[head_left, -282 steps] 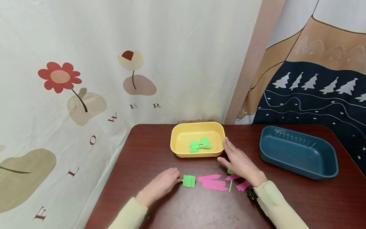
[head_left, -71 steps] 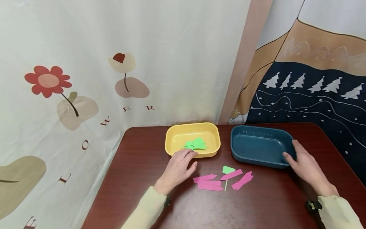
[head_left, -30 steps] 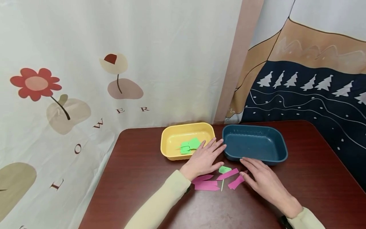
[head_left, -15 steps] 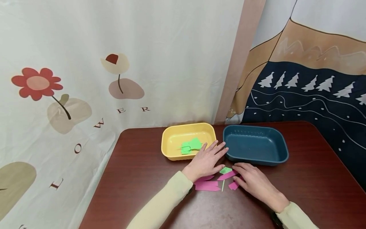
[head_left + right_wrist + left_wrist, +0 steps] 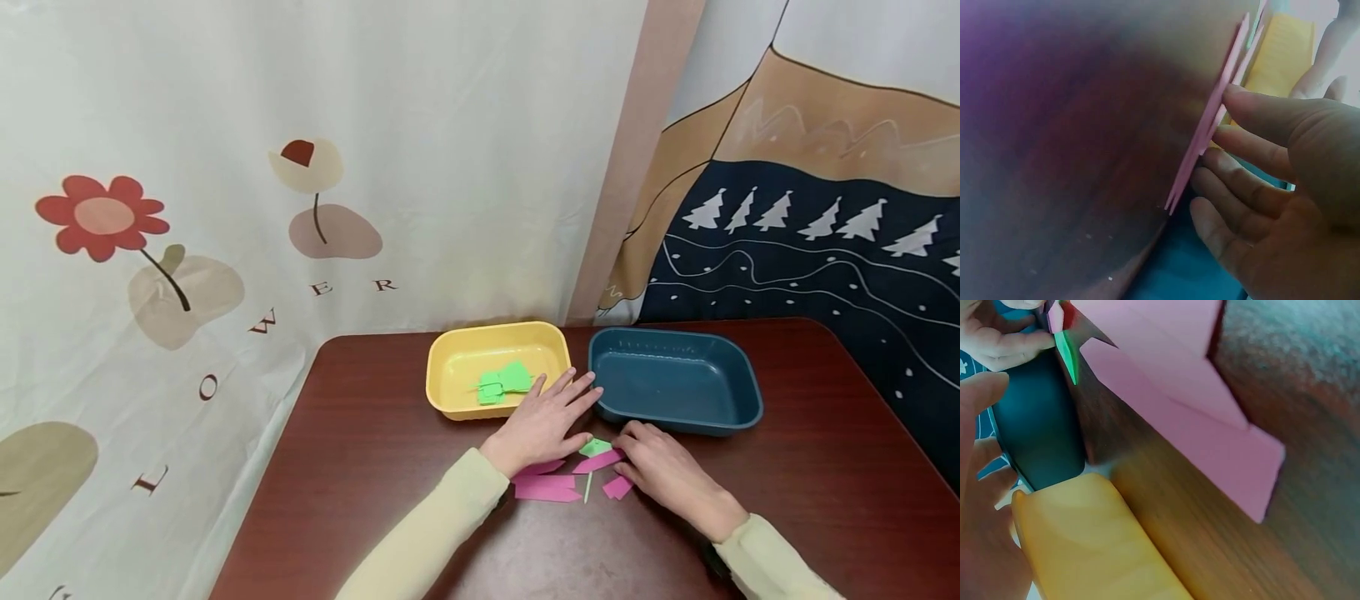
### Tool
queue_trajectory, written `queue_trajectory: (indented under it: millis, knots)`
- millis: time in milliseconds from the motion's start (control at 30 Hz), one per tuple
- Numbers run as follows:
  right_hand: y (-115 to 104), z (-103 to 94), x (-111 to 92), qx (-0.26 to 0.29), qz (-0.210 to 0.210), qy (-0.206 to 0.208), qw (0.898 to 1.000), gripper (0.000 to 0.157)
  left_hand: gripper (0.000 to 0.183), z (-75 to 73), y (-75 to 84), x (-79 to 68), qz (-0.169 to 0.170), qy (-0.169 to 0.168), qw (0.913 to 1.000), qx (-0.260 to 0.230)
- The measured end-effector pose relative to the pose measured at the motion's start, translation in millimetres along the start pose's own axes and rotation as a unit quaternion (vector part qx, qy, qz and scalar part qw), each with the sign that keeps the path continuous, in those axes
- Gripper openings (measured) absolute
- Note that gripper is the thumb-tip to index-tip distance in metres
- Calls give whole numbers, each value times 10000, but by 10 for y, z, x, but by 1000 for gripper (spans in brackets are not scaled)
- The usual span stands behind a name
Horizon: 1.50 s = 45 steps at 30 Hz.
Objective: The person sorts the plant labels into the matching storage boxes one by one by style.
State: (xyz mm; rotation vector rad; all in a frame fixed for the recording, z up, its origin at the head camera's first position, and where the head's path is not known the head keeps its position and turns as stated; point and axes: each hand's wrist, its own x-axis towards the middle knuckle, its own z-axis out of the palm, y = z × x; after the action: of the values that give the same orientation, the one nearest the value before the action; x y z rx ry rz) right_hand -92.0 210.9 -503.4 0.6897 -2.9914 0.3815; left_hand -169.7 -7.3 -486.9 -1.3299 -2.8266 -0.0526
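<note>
My left hand (image 5: pixel 536 425) reaches with spread fingers across the near corners of the yellow basin (image 5: pixel 461 412) and the dark blue basin (image 5: pixel 671 387), fingertips at their rims. Green tags (image 5: pixel 515 377) with thin stems lie in the yellow one. In front of the blue basin, my right hand (image 5: pixel 667 471) bends its fingers over pink arrow-shaped strips (image 5: pixel 617 487). The right wrist view shows the thumb and index finger pinching a pink strip (image 5: pixel 1196 150) along its edge. A green tag (image 5: pixel 596 447) with a pale stem lies partly under another pink strip (image 5: pixel 600 460).
More pink strips (image 5: pixel 545 488) lie overlapping on the brown table (image 5: pixel 360 467), below the left wrist. The basins stand side by side near the table's back edge. A patterned curtain (image 5: pixel 457 167) hangs behind them.
Earlier, green tags beside the left hand went into the yellow basin. The right hand slid the blue basin left, then came down to the pink strips and curled its fingers. The left hand stays at the rims.
</note>
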Motion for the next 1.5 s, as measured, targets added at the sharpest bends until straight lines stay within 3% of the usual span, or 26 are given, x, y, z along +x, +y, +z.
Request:
queue_trajectory:
  millis: [433, 700, 933, 1167, 1333, 1500]
  knots:
    - [146, -77, 101, 724, 24, -669, 9951, 16, 74, -5, -5, 25, -38, -122, 9995, -289]
    - [164, -101, 4, 1135, -129, -575, 9918, 23, 75, -17, -9, 4, -64, -168, 9992, -350]
    - [182, -280, -151, 1464, 47, -404, 9884, 19, 76, -15, -12, -9, -92, -129, 9995, -286]
    - [249, -551, -308, 1197, 368, 28, 9921, 17, 76, -9, -9, 0, -60, -67, 9998, -178]
    - [319, -687, -367, 937, 290, 798, 9920, 22, 76, -9, 0, 0, -55, -42, 10000, -55]
    - [371, -759, -387, 876, 216, 1570, 9835, 25, 75, -13, 11, -10, -58, -9, 10000, 26]
